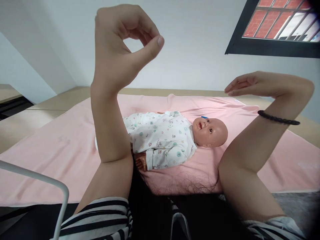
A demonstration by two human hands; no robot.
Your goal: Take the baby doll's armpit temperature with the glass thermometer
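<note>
My left hand (127,43) is raised high in front of the wall. Its fingers curl round toward the thumb, whose tip meets the index finger in my view, making an empty ring. To the right, my right hand (262,85) hovers bent at the wrist, fingers stretched to the left, holding nothing. Below and between them a baby doll (210,131) lies on its back, head to the right, in a white printed outfit (162,138). Neither hand touches it. My left forearm hides part of the doll's legs. A pink blanket (50,156) lies beneath it.
The blanket covers a wooden table (20,128) that meets a white wall (190,50). A dark-framed barred window (270,23) is at upper right. At lower left a pale curved metal bar (37,175) rises near my arm. A small blue thing (204,117) shows beside the doll's face.
</note>
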